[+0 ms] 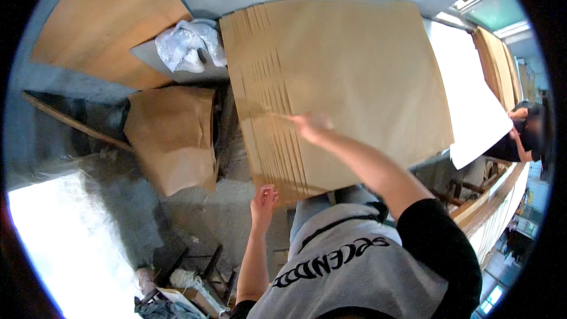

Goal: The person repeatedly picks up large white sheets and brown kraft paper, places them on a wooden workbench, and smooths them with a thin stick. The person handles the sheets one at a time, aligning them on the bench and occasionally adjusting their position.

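A broad stack of brown paper sheets (360, 77) lies before me, their left edges fanned out in narrow overlapping strips (277, 136). Over those strips is my right hand (310, 126), closed round a thin stick-like tool (277, 114). The tool points left, and its far end is smeared by motion. At the near left corner of the stack, my left hand (265, 198) has its fingers curled in beside the paper edge. Whether anything is between those fingers is hidden.
Left of the stack stands a brown paper-covered block (171, 136), with crumpled clear plastic (189, 44) behind it. A wooden board (112, 20) leans at the far left. White sheets (466, 88) lie to the right, where another person (522, 133) handles them.
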Action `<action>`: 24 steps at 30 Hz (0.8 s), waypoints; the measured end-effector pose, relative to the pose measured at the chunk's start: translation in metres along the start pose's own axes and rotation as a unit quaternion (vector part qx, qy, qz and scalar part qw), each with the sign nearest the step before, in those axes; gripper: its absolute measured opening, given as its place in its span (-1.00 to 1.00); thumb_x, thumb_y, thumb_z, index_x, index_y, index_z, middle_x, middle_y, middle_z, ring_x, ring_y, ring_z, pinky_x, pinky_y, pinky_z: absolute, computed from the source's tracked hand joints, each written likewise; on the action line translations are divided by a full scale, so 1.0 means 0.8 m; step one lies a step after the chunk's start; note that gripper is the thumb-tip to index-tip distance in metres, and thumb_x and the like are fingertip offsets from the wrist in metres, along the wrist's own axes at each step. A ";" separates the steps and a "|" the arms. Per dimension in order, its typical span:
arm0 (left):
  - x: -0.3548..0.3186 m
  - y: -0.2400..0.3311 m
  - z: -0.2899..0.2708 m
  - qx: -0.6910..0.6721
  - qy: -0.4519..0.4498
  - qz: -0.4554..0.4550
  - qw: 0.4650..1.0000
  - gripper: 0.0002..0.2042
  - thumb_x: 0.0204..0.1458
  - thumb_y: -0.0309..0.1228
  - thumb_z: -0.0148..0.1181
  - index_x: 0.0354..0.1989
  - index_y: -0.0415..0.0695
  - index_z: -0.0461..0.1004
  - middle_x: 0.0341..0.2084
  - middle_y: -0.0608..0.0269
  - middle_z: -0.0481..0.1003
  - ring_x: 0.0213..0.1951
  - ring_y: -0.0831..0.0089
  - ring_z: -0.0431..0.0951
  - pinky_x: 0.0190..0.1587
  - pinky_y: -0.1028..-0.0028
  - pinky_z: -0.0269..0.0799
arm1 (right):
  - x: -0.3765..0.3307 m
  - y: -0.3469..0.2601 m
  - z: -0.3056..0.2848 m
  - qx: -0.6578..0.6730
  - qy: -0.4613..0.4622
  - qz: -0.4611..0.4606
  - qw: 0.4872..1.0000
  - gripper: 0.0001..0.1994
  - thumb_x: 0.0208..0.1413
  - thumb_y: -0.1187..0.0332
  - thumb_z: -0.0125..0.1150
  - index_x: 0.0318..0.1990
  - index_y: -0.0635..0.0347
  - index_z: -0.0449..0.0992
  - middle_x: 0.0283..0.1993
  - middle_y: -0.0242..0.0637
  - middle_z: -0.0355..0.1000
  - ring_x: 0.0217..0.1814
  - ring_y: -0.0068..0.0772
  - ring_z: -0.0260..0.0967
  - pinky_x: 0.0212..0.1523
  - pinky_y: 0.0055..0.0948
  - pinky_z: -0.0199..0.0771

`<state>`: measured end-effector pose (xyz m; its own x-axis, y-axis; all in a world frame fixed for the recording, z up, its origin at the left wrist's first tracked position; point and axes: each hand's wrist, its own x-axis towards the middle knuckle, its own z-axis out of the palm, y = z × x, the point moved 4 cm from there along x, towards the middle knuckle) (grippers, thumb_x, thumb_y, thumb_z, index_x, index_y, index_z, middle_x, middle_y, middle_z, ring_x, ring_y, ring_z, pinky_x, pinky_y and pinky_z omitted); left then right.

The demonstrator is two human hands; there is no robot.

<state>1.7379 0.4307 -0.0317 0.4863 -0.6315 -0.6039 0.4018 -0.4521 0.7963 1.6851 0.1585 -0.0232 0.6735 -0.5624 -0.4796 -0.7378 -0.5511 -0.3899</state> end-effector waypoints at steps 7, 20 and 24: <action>-0.010 -0.053 -0.026 0.214 0.028 0.099 0.971 -0.81 0.01 -0.41 -0.05 -0.19 -0.12 0.36 -0.40 0.24 0.46 -0.34 0.37 0.45 -0.26 0.46 0.37 | -0.045 0.100 -0.031 0.024 0.064 0.030 0.997 -0.63 -0.06 0.55 -0.15 -0.08 0.01 0.40 -0.38 -0.12 0.42 -0.40 -0.30 0.39 -0.38 -0.29 0.38; 0.016 -0.030 0.109 0.708 -0.167 0.259 0.635 -0.55 -0.04 -0.29 -0.08 0.09 0.01 0.12 0.13 0.41 0.06 0.17 0.43 0.01 0.06 0.30 0.15 | -0.137 0.115 -0.024 0.009 0.022 0.079 0.997 -0.66 -0.09 0.39 -0.04 -0.15 -0.32 0.44 -0.58 -0.28 0.38 -0.63 -0.30 0.30 -0.62 -0.36 0.27; 0.013 -0.022 0.112 0.693 -0.189 0.216 0.661 -0.52 -0.06 -0.41 -0.10 0.11 -0.03 0.08 0.14 0.40 0.04 0.19 0.44 -0.01 0.12 0.37 0.05 | -0.176 0.136 -0.005 -0.021 0.011 0.080 0.997 -0.66 -0.09 0.38 -0.04 -0.15 -0.35 0.44 -0.56 -0.29 0.39 -0.59 -0.30 0.34 -0.62 -0.35 0.28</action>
<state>1.6666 0.3758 -0.0485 -0.0112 -0.8841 -0.4671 -0.9358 -0.1554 0.3165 1.5100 0.1752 0.0049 0.5494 -0.6575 -0.5157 -0.8331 -0.4790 -0.2768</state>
